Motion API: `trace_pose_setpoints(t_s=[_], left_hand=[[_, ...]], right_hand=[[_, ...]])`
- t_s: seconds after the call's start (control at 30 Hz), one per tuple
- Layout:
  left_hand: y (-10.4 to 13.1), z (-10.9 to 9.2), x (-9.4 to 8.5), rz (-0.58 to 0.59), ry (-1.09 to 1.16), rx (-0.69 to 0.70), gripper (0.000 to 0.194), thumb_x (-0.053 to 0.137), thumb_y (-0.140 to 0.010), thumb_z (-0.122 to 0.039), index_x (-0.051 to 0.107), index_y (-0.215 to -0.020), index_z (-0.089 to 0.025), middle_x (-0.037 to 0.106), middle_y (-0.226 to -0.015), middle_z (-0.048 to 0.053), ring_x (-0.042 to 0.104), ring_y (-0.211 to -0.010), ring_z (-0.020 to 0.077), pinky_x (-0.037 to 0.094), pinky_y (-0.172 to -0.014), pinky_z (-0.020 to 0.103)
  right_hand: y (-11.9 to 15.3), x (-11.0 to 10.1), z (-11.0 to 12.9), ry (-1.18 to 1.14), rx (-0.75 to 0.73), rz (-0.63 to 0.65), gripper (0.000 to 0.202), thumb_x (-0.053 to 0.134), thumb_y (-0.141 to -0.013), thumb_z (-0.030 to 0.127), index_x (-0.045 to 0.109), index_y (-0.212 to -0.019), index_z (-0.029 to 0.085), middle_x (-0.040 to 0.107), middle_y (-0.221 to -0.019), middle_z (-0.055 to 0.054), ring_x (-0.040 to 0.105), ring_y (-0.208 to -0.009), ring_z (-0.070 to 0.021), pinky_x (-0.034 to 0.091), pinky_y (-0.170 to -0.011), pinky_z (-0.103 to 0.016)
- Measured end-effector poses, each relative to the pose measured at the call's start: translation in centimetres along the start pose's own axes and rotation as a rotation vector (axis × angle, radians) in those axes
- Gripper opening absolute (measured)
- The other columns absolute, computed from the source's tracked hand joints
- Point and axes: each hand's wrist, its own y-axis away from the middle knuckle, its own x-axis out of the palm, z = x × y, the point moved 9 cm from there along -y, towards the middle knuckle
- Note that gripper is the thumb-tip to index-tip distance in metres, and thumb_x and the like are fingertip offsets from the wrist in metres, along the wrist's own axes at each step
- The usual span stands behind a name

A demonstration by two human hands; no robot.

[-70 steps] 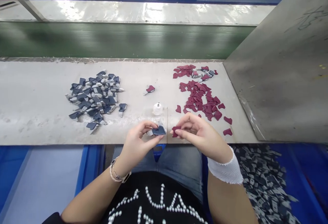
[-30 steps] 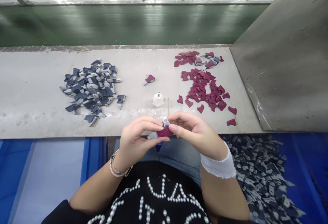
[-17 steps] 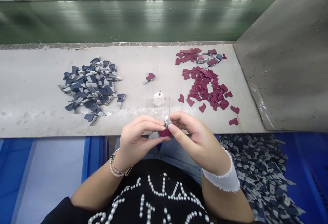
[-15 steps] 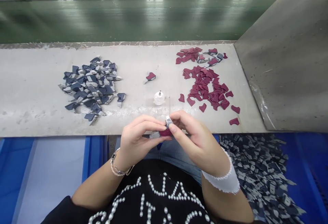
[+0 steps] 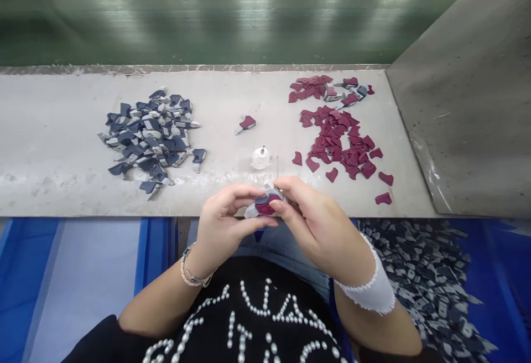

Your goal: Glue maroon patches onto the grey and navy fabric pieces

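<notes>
Between both hands, over the table's front edge, is a grey and dark blue part with a maroon piece (image 5: pixel 265 205) on its face. My left hand (image 5: pixel 226 220) pinches it from the left, thumb below and fingers above. My right hand (image 5: pixel 307 218) grips its right end, with the thumb at the maroon piece. A similar part with a maroon face (image 5: pixel 248 123) lies beyond the hands, near a small round white item with a metal tip (image 5: pixel 261 157). On the left is a pile of grey and dark blue parts (image 5: pixel 151 136); loose maroon pieces (image 5: pixel 332 136) lie on the right.
A metal panel (image 5: pixel 468 97) rises at the table's right end. A green strip (image 5: pixel 232 31) runs behind the table (image 5: pixel 62 141). Below the front edge, a blue bin (image 5: pixel 489 274) at right holds many grey and dark parts; another blue bin (image 5: pixel 151 252) stands at left.
The held part has turned between my fingers, so its maroon face now shows more. The whole view has shifted slightly.
</notes>
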Motion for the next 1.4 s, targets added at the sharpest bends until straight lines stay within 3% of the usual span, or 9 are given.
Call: trace_pose_setpoints(t_s=[0.1,0.23,0.5,0.77,0.97,1.1,1.2,1.3,1.4], left_hand=[[0.2,-0.2,-0.2,0.043,-0.143,-0.041,0.039,0.086,-0.07,-0.02,0.069,-0.105,-0.022,0.074,-0.089,0.002,0.073,-0.079,0.0172,0.065,-0.074,0.027],[-0.3,-1.1,0.0,0.116,-0.319,-0.032,0.017,0.08,-0.076,-0.018,0.071,-0.09,-0.02,0.071,-0.074,-0.001,0.067,-0.065,0.0132,0.059,-0.061,0.023],[-0.2,-1.5,0.5,0.174,-0.223,-0.073,0.021,0.085,-0.071,-0.025,0.066,-0.069,-0.018,0.065,-0.062,-0.002,0.058,-0.055,0.0123,0.048,-0.049,0.024],[-0.5,-0.6,1.2,0.296,-0.277,-0.112,0.018,0.082,-0.075,-0.028,0.068,-0.082,-0.019,0.067,-0.07,-0.001,0.06,-0.062,0.014,0.05,-0.055,0.025],[-0.4,-0.2,1.9,0.375,-0.29,-0.106,0.013,0.075,-0.08,-0.025,0.065,-0.075,-0.018,0.063,-0.064,-0.002,0.056,-0.059,0.0132,0.046,-0.054,0.024],[-0.3,0.1,1.8,0.383,-0.285,-0.147,0.013,0.075,-0.081,-0.028,0.067,-0.077,-0.018,0.066,-0.066,-0.001,0.06,-0.061,0.0147,0.049,-0.056,0.025],[-0.5,1.0,-0.5,0.378,-0.376,-0.188,0.035,0.082,-0.074,-0.039,0.068,-0.102,-0.023,0.073,-0.094,0.003,0.068,-0.086,0.0212,0.057,-0.077,0.032],[-1.6,2.3,-6.7,0.082,-0.716,-0.187,0.041,0.072,-0.082,-0.045,0.061,-0.116,-0.025,0.066,-0.118,0.008,0.064,-0.107,0.0274,0.054,-0.089,0.041],[-2.3,3.4,-11.4,-0.176,-1.031,-0.182,0.039,0.063,-0.088,-0.041,0.057,-0.12,-0.019,0.063,-0.118,0.013,0.061,-0.111,0.0324,0.051,-0.092,0.046]], right_hand=[[0.1,0.0,0.5,0.166,-0.057,-0.022,0.013,0.044,-0.103,0.022,0.055,-0.101,0.016,0.062,-0.079,-0.003,0.059,-0.068,-0.0189,0.043,-0.06,-0.031],[0.4,0.4,1.7,0.347,-0.174,-0.024,0.02,0.041,-0.103,0.023,0.058,-0.097,0.015,0.061,-0.079,-0.006,0.056,-0.068,-0.0212,0.042,-0.058,-0.034],[1.6,0.6,3.2,0.29,-0.338,0.172,0.027,0.039,-0.098,0.008,0.056,-0.119,0.014,0.057,-0.08,-0.004,0.048,-0.069,-0.0187,0.043,-0.059,-0.032],[1.2,0.5,2.2,0.245,-0.28,0.208,0.04,0.043,-0.096,0.008,0.051,-0.134,0.018,0.052,-0.079,-0.002,0.048,-0.07,-0.0183,0.041,-0.06,-0.03],[0.7,1.5,2.1,0.331,-0.295,0.175,0.025,0.041,-0.098,0.013,0.066,-0.093,0.012,0.053,-0.07,-0.003,0.044,-0.065,-0.0184,0.034,-0.055,-0.031],[0.5,1.6,1.4,0.286,-0.27,0.252,0.019,0.048,-0.098,0.016,0.064,-0.107,0.016,0.059,-0.076,-0.004,0.052,-0.07,-0.0202,0.038,-0.059,-0.03],[-0.2,-1.1,-1.4,0.15,-0.038,0.208,0.014,0.05,-0.101,0.029,0.061,-0.102,0.021,0.066,-0.083,-0.003,0.06,-0.074,-0.0198,0.042,-0.064,-0.031],[-1.7,-5.7,-5.7,0.06,0.224,-0.086,0.023,0.046,-0.101,0.043,0.057,-0.098,0.023,0.068,-0.083,-0.002,0.062,-0.073,-0.0198,0.043,-0.067,-0.032],[-5.1,-6.2,-9.0,0.034,0.292,-0.174,0.027,0.046,-0.1,0.045,0.057,-0.095,0.02,0.067,-0.079,-0.003,0.062,-0.073,-0.0211,0.044,-0.069,-0.033]])
